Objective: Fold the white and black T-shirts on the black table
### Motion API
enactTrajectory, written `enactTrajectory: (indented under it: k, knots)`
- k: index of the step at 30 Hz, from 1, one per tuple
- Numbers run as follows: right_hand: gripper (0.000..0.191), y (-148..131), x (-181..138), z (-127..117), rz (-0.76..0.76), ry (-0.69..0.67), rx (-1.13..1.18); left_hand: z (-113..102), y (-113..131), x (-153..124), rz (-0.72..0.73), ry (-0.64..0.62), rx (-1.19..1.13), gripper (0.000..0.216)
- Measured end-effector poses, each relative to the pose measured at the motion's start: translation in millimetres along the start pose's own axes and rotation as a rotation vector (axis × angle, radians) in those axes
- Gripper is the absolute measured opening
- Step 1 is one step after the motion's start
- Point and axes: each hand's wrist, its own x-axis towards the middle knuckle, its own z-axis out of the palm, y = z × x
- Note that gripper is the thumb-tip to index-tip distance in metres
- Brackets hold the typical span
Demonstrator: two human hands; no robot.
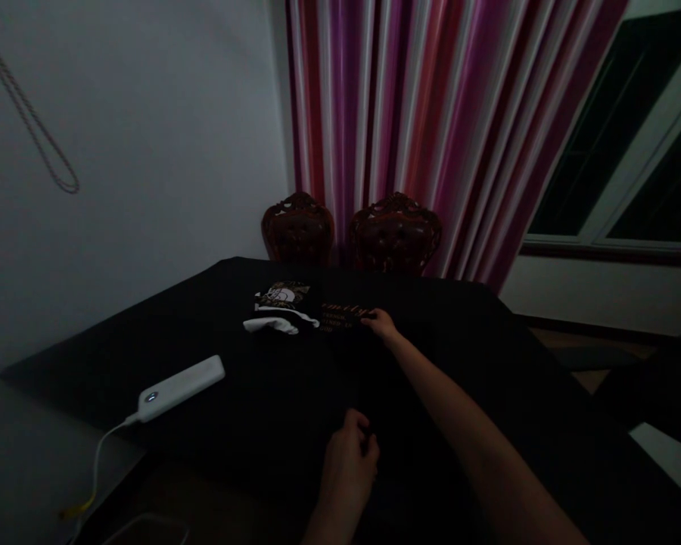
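Observation:
A piece of black cloth with gold lettering point(336, 318) lies on the black-covered table point(272, 401); its outline melts into the dark surface. Beyond the middle of the table, my right hand point(380, 324) is closed at the right end of the lettering, its fingertips pinching the cloth. Nearer to me, my left hand point(349, 458) is low over the table with curled fingers. Whatever is between its thumb and fingers is too dark to make out. Left of the lettering sits a folded black-and-white bundle of cloth point(284, 303) with a printed pattern.
A white power bank point(181, 387) with a white cable point(97, 462) rests at the table's left side. Two carved chairs point(396, 233) stand at the far edge, before a striped curtain point(386, 113). A pale flat object point(667, 454) shows at the lower right.

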Motion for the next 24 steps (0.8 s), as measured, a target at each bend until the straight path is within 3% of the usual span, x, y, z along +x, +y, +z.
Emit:
enactTrajectory:
  k: [4, 9, 11, 13, 16, 19, 24]
  knots:
    - [0.018, -5, 17, 1, 0.041, 0.036, 0.038, -4, 19, -5, 0.03, 0.011, 0.037, 0.017]
    - [0.024, -14, 15, 7, -0.022, -0.169, 0.121, -17, 26, -17, -0.007, -0.02, 0.22, 0.017]
    - [0.024, -9, 8, 1, -0.068, -0.199, 0.143, -26, 22, -19, -0.021, -0.043, 0.326, 0.012]
    - [0.02, 3, 1, -15, -0.106, -0.132, 0.13, -39, 19, -14, -0.013, -0.03, 0.41, 0.011]
    - [0.021, 30, -8, -51, -0.126, 0.091, 0.035, -61, 20, 12, 0.04, 0.08, 0.49, 0.018]
    - [0.024, 60, -14, -84, -0.1, 0.27, -0.107, -73, 28, 56, 0.127, 0.217, 0.562, 0.024]
    - [0.039, 94, -13, -109, 0.001, 0.324, -0.335, -65, 44, 139, 0.25, 0.269, 0.68, 0.027]
